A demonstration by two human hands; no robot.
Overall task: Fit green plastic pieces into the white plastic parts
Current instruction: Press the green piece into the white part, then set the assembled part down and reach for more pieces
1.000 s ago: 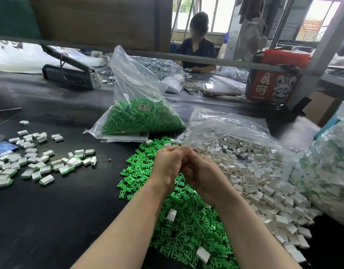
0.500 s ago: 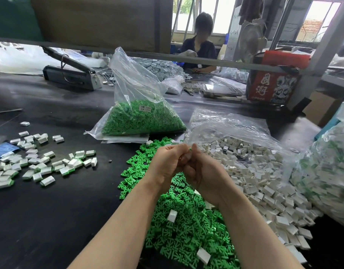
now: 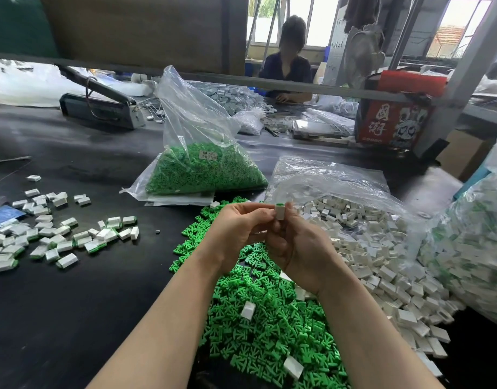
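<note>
**One part in hand, insert nearly home**

Two hands meet over the green pile [image 3: 258, 318]. The right hand [image 3: 295, 242] pinches a white part [image 3: 279, 213] upright, a green piece [image 3: 279, 205] showing at its top end. The left hand [image 3: 239, 228] has fingers curled, tips against the part; whether it grips I cannot tell. Step looks like seating the insert; next likely a firm press, then a toss to the finished lot [image 3: 45, 237], far left. Black table [image 3: 73, 304]. White pile [image 3: 382, 262] to the right, bagged green stock [image 3: 202, 169] beyond. Another person [image 3: 286, 66] works opposite.
</note>
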